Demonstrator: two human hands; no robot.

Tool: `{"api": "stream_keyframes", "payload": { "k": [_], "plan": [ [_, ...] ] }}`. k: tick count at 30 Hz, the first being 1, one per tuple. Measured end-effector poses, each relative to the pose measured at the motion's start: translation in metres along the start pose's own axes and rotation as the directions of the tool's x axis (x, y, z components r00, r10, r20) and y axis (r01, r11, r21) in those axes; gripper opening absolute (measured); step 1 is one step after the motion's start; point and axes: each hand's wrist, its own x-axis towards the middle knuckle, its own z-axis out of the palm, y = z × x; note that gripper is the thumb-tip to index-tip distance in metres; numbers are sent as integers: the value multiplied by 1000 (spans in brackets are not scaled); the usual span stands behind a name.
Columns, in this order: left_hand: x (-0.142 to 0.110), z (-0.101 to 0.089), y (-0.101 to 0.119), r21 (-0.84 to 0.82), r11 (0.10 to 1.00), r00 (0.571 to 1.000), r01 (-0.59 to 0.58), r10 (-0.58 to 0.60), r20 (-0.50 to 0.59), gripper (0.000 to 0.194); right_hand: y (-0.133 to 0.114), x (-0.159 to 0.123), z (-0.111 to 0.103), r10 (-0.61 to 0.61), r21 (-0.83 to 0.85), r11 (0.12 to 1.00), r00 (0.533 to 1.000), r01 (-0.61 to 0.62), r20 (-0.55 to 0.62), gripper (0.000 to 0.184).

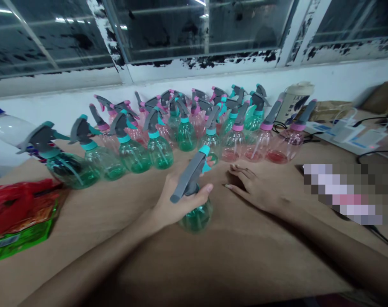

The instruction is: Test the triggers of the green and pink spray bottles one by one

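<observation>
My left hand [177, 196] is wrapped round the neck of a green spray bottle [196, 217] with a grey and teal trigger head, at the middle of the table. My right hand [247, 185] rests on the tabletop to the right of it, fingers stretched out and holding nothing. Behind both hands stand rows of similar spray bottles. Green ones, such as a green spray bottle [161, 151], line the left front. Pink ones, such as a pink spray bottle [281, 145], stand at the right front. Many in the back rows are partly hidden.
A red plastic bag [17, 204] and a green food packet [24, 238] lie at the left. A large clear bottle [11, 130] stands behind them. At the right are a blurred-out flat object [344, 194], a power strip [341, 136] with cables, and a pale tumbler [294, 102].
</observation>
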Motion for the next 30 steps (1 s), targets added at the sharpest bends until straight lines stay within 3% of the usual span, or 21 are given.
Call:
{"api": "stream_keyframes", "payload": {
  "k": [5, 12, 21, 30],
  "plan": [
    [19, -5, -29, 109, 983, 968, 149, -123, -217, 25, -3, 1, 1, 8, 2, 1000, 1000, -8, -11, 58],
    [67, -6, -64, 159, 978, 923, 131, -61, -380, 31, -9, 2, -2, 25, 18, 1000, 999, -24, -22, 58],
    [109, 1, -85, 245, 964, 893, 99, 23, -450, 30, -7, 4, 0, 1, 27, 1000, 999, 0, -39, 56],
    [124, -2, -99, 339, 935, 876, 105, 75, -477, 34, -27, 19, -30, 155, 160, 975, 988, -152, -4, 43]
  ]
}}
